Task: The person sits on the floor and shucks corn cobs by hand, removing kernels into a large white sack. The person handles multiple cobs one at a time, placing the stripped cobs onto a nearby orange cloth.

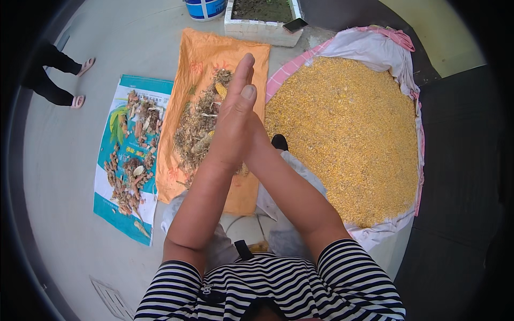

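My left hand point(232, 128) and my right hand point(253, 130) are raised in front of me, pressed flat palm to palm with fingers straight. The left one largely covers the right one's fingers. Nothing shows between them. Below them an orange woven sack point(213, 48) lies spread on the floor. It bears a heap of chaff and corn debris point(192, 128). A yellow corn cob point(221, 91) lies in this heap, partly hidden by my hand. At the right, a large pile of yellow corn kernels point(349, 136) rests on a white and pink cloth point(369, 48).
A teal and white printed sack point(104, 192) on the left bears broken cob pieces point(124, 200). Further back stand a blue and white bucket point(204, 10) and a white planter box of soil point(257, 32) with a phone point(295, 25) on its rim. A person's legs point(60, 76) show far left.
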A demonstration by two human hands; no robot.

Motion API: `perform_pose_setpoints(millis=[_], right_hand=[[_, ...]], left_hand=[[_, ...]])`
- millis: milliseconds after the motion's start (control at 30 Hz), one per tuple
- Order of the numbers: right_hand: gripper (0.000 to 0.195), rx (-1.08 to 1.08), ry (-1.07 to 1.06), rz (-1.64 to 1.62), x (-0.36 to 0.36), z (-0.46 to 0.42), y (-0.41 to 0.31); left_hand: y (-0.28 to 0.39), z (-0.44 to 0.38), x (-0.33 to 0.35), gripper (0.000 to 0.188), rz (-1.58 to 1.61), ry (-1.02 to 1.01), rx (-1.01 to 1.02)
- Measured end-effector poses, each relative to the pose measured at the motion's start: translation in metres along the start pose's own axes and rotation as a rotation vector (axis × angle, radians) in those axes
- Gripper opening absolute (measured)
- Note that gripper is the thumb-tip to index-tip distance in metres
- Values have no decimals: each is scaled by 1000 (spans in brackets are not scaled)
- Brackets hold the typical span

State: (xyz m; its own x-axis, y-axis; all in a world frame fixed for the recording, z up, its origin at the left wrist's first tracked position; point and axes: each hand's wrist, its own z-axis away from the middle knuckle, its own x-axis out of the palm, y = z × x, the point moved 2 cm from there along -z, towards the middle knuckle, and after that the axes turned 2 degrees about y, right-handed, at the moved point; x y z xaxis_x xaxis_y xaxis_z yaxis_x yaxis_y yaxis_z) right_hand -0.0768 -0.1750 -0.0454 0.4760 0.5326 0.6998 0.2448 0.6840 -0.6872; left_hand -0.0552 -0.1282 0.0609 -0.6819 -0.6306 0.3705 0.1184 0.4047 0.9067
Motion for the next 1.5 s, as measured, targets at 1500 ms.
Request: perform_pose_setpoints(millis=[1500], right_hand=[[24, -455, 708, -268, -337, 324, -245]], left_hand=[[90, 432, -282, 52, -36, 1189, -191]])
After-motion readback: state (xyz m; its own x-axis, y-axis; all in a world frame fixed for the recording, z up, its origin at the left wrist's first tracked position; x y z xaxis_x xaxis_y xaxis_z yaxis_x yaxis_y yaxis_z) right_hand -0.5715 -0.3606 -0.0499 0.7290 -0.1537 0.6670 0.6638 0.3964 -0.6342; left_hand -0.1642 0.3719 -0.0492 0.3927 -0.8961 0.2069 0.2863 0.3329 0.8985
